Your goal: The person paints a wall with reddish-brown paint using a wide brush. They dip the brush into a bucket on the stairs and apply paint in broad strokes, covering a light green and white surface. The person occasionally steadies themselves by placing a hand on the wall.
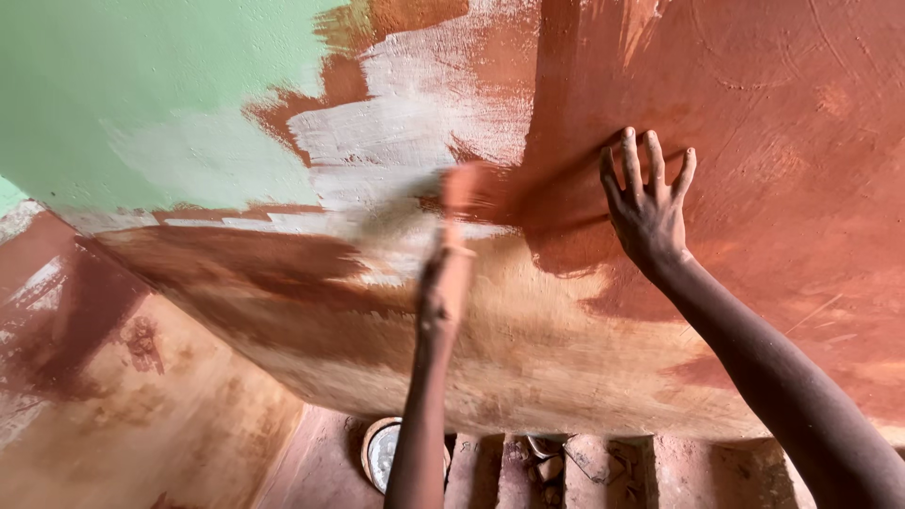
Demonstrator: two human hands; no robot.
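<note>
My left hand (445, 283) is closed around the handle of a paintbrush (459, 193), whose bristle end is blurred against the wall. The brush touches a wall (773, 113) coated in wet red-brown paint, at the edge of a whitish patch (405, 123). My right hand (649, 203) lies flat on the painted wall, fingers spread, to the right of the brush. Both forearms reach up from the bottom of the view.
The upper left of the wall is pale green (141, 85). A side wall (113, 396) at the left is streaked brown and red. Below, a round white container (382, 452) stands on a red-brown floor beside some debris (547, 462).
</note>
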